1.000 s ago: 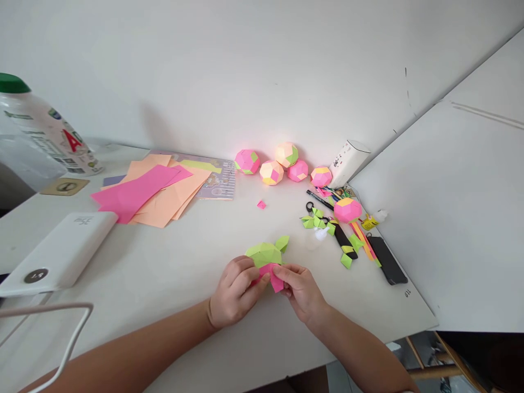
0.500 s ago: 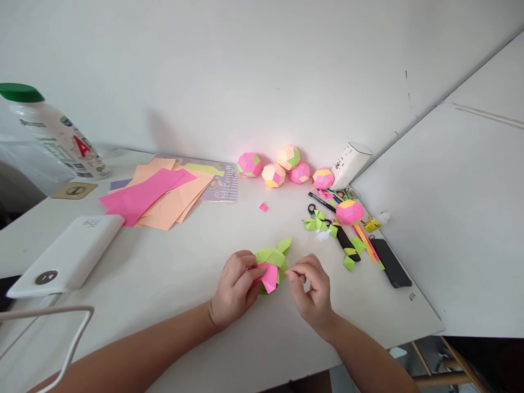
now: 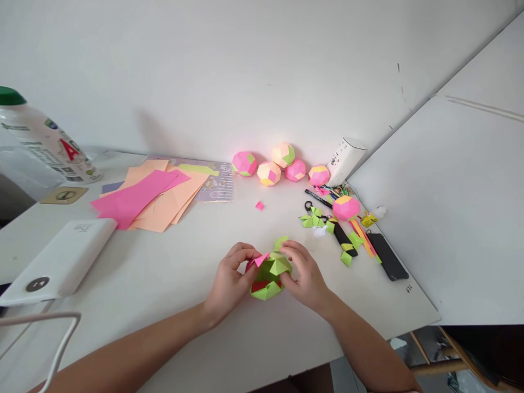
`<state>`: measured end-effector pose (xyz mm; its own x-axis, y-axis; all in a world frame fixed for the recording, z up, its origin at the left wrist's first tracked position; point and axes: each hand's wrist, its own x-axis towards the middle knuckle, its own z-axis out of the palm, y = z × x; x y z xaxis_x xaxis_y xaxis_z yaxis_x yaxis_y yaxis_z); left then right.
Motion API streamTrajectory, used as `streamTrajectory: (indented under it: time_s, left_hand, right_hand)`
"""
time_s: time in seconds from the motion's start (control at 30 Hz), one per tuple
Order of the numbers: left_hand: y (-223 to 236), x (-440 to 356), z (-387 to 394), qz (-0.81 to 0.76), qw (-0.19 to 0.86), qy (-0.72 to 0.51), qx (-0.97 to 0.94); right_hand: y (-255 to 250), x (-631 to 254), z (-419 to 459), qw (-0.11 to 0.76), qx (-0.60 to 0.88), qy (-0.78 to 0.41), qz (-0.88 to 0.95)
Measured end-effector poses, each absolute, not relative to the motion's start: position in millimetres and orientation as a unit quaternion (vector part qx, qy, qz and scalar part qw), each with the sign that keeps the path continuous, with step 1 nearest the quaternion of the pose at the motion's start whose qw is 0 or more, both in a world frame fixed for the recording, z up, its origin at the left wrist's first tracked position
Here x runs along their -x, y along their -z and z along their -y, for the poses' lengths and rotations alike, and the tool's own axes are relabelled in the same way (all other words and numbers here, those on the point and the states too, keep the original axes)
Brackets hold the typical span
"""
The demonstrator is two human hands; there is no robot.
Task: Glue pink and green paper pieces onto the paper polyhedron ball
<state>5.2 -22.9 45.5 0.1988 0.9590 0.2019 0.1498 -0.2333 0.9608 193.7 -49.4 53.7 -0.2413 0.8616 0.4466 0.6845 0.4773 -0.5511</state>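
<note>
Green folded paper forms the hollow ball (image 3: 265, 293) over the near part of the bench (image 3: 184, 357), between the left hand (image 3: 230, 279) and the right hand (image 3: 307, 279). The left fingers are pinched on a pink flap (image 3: 260, 260) at its rim; the right fingers are parted, with its green side between them. Farther off are a white power bank (image 3: 67, 259) and a black phone (image 3: 387, 255), then loose green pieces (image 3: 307, 222), 1 small pink piece (image 3: 260, 206) and, along the wall (image 3: 184, 71), 5 multicoloured balls (image 3: 269, 173).
</note>
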Motion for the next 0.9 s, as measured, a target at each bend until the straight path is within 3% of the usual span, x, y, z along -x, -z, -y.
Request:
streamTrajectory:
  time_s: [0.2,0.5,0.9]
  left_hand:
    - [-46,-5,28,-0.408,0.409,-0.437,-0.690]
    - [-48,-3,30,-0.346,0.222,-0.412,-0.813]
    - [-61,1,33,-0.387,0.269,-0.352,-0.809]
  right_hand:
    - [-57,-188,48,0.394,0.465,-0.066,0.790]
    - [-55,-188,49,0.408,0.446,-0.006,0.797]
    - [-58,-182,55,0.397,0.423,-0.005,0.815]
